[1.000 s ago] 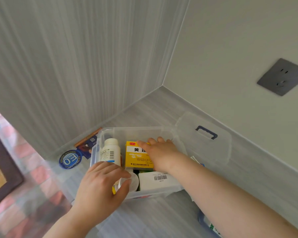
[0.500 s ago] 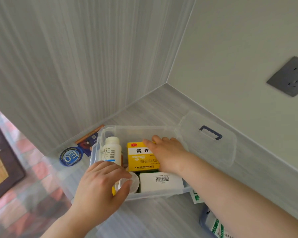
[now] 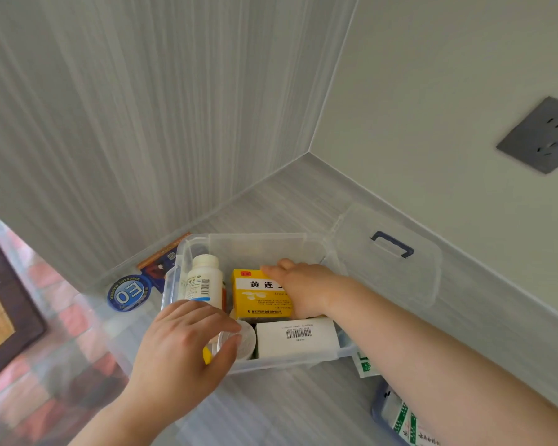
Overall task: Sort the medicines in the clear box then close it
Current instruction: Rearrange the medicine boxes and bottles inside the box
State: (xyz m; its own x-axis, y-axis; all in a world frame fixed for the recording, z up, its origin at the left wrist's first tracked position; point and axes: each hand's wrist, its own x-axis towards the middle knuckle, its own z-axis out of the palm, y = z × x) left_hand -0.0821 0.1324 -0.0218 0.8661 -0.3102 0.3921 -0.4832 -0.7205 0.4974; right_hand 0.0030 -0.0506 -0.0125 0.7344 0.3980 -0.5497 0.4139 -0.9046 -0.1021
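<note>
A clear plastic box (image 3: 258, 247) sits on the grey shelf near the corner. Inside stand a white pill bottle (image 3: 203, 280), a yellow medicine carton (image 3: 255, 297), a white carton with a barcode (image 3: 297, 339) and a small round white container (image 3: 242, 342). My right hand (image 3: 303, 291) reaches into the box and grips the yellow carton's right end. My left hand (image 3: 181, 346) is at the box's front left corner, fingers curled around the round white container. The clear lid (image 3: 387, 268) with a blue handle (image 3: 392, 244) lies to the right of the box.
Green-and-white medicine packs (image 3: 400, 420) lie in a blue-rimmed holder at the bottom right, under my right forearm. Round blue sticker (image 3: 129, 292) and a dark card (image 3: 161, 262) sit left of the box. Walls close in behind; a grey socket (image 3: 541, 138) is on the right wall.
The camera has shifted slightly. My right hand has stayed on the yellow carton, sliding a little toward its right end. The left hand keeps its place on the round container.
</note>
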